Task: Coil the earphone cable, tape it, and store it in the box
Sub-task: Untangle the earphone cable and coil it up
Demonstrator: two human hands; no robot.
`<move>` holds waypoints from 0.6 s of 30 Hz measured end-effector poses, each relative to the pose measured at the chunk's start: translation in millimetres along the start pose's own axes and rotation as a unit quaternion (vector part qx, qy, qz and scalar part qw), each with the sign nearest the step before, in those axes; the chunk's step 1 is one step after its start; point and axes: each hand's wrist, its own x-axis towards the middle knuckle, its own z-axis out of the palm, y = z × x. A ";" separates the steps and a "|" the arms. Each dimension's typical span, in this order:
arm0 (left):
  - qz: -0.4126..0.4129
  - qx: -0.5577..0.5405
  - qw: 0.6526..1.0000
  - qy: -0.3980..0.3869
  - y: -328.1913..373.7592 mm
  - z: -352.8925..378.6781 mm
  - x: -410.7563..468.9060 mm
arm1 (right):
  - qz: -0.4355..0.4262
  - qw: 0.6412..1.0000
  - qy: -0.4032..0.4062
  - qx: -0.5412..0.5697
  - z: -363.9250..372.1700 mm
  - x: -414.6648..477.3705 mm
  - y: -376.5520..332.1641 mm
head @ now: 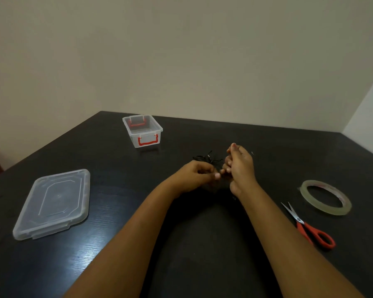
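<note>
On the dark table [202, 233] below a bare wall [181, 61], my left hand [194, 175] and right hand [239, 166] pinch the black earphone cable [205, 158]; the open box [142, 130] sits at eleven o'clock.

The counter [202, 244] is mostly bare and dark, so a hand has wide room to travel. On the left, the flat clear lid [54, 203] lies low near the edge, with open surface all around it. The open box [143, 130] stands at the far side, its top uncovered and reachable from above; the stretch between it and the lid is free. In the middle, the left hand [197, 173] and right hand [239, 166] sit close together with the tangle of black cable [205, 158] just behind them. On the right, the tape roll [325, 197] and the scissors [308, 227] lie near each other, narrowing the passage along the right forearm. Walls close off the far side.
</note>
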 end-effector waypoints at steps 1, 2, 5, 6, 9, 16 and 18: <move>0.006 -0.020 0.999 0.035 -0.3 -2.1 -1.3 | 0.017 0.999 -0.042 0.013 -0.5 -3.2 -1.4; 0.009 -0.032 0.997 0.064 -1.3 -4.6 -2.4 | 0.036 0.994 -0.095 0.029 -2.3 -6.5 -3.6; 0.009 -0.072 0.992 0.103 -5.3 -11.0 -3.8 | 0.104 0.953 -0.278 0.059 -13.8 -13.3 -11.8; 0.009 -0.090 0.991 0.103 -5.4 -11.3 -4.4 | 0.116 0.938 -0.323 0.053 -16.5 -13.8 -12.5; 0.012 -0.130 0.987 0.097 -3.3 -9.3 -3.6 | 0.108 0.936 -0.334 0.006 -12.9 -14.9 -8.6; 0.013 -0.130 0.987 0.097 -3.3 -11.3 -4.6 | -0.138 0.939 -0.205 -0.238 -1.3 -7.9 7.2; 0.012 -0.132 0.986 0.097 -1.7 -10.5 -5.0 | -0.220 0.912 -0.173 -0.298 -1.9 -6.4 9.5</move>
